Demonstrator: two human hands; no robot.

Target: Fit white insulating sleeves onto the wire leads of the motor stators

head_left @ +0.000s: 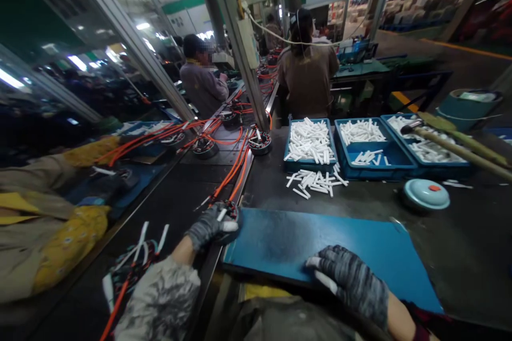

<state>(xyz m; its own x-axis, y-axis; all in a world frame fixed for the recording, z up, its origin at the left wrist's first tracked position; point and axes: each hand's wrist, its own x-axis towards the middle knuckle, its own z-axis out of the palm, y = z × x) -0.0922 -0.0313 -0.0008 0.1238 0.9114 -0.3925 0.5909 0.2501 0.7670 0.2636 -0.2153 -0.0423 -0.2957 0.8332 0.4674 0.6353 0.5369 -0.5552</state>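
Both hands (280, 256) outstretched (gloved) — palms down

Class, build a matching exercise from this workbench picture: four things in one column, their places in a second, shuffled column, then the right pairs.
Things:
1. left hand
2. right hand
3. loose white tubes
4. round lid

Places:
A. on the blue mat's near edge
B. right of the mat, in front of the trays
C. on a wired part at the belt's edge
D. heaped before the left blue tray

Pairs: 1-C, 2-A, 3-D, 4-B
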